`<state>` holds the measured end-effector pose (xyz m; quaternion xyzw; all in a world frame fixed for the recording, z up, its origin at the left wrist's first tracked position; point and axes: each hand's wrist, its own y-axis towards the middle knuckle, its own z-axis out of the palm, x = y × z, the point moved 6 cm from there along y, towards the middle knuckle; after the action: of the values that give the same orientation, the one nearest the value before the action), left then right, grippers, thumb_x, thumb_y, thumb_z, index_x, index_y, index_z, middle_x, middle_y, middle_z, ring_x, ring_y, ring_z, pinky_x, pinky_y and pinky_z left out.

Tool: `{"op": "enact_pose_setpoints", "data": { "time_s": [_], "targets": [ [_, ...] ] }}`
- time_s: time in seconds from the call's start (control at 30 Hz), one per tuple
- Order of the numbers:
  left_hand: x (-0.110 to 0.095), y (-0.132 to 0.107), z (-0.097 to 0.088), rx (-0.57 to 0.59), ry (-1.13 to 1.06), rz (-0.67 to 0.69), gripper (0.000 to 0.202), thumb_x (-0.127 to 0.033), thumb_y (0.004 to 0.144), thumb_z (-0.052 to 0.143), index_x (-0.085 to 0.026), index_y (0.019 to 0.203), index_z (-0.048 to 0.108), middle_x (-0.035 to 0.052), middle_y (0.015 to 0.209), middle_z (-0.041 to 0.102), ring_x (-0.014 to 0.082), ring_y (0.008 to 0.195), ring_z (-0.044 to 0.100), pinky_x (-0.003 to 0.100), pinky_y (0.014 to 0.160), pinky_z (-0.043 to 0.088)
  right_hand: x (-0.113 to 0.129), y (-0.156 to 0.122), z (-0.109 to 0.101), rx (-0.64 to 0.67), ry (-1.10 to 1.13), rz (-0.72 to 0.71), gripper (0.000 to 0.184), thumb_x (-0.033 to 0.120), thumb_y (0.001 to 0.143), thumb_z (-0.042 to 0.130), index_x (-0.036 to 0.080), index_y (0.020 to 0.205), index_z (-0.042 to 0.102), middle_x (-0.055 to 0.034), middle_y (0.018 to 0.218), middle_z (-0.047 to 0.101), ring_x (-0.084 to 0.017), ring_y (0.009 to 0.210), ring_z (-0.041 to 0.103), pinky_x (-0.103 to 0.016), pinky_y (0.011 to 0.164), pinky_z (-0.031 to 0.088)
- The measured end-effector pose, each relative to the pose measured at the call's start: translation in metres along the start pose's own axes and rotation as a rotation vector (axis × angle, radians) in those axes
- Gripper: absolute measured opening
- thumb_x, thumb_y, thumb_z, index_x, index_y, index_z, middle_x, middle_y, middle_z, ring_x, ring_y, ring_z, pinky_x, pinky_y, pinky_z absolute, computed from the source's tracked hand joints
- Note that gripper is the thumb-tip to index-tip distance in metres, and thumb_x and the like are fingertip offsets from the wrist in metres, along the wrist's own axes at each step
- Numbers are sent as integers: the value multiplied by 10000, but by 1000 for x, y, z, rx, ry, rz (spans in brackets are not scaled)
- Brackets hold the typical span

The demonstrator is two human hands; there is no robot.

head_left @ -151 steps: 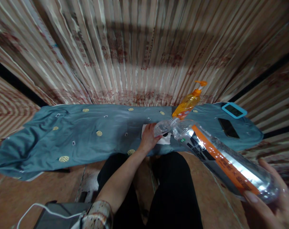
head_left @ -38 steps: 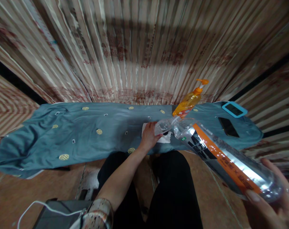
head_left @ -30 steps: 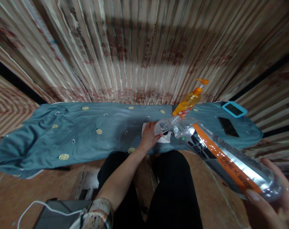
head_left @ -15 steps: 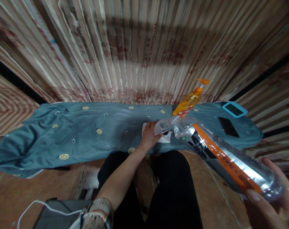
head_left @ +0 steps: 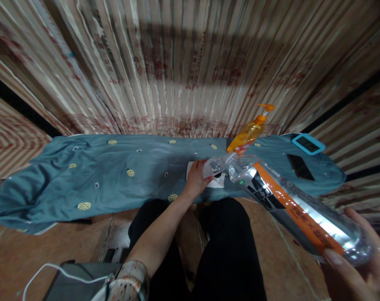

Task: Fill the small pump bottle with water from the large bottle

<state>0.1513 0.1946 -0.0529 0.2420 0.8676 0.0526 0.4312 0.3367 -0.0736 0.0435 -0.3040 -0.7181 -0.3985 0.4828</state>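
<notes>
My right hand (head_left: 362,259) is wrapped round the base of a large clear plastic bottle (head_left: 296,213) with an orange and black label. The bottle lies tilted in the air, its neck pointing left and down. At its mouth is a small clear container (head_left: 213,165), gripped by my left hand (head_left: 196,177); whether it is a cup or a small bottle I cannot tell. Mouth and container meet or overlap. Under the left hand lies a white tissue (head_left: 220,182), with a small dark thing partly hidden above it.
Behind the bottle neck stands an orange pump bottle (head_left: 246,136). A blue-framed digital timer (head_left: 309,144) and a black phone (head_left: 300,167) lie to the right on the green cloth (head_left: 108,184). Striped curtains (head_left: 177,75) hang behind. A grey box-like thing (head_left: 80,280) with a white cable is low left.
Hardly anything differs. Both hands, the large bottle and the small container keep their places.
</notes>
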Motion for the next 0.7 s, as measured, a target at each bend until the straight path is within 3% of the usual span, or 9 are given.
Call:
{"op": "enact_pose_setpoints", "data": {
  "time_s": [0.37,0.7],
  "targets": [
    [0,0,0,-6,6,-1,585,-230,698,773,-188,1196,468,87,1193,547,256,1164,526,403,994,451,9,-5,2,-14,-23,-15,936,550,560,805,259,1394,496,-91,1305,485,-425,1224,392,-643,1064,176],
    [1,-1,2,-9,22,12,584,-251,702,770,-209,1193,456,69,1188,544,246,1156,531,390,985,455,1,0,-1,5,-3,-17,933,539,556,810,275,1393,495,-97,1305,483,-441,1222,388,-685,1034,176]
  ]
}}
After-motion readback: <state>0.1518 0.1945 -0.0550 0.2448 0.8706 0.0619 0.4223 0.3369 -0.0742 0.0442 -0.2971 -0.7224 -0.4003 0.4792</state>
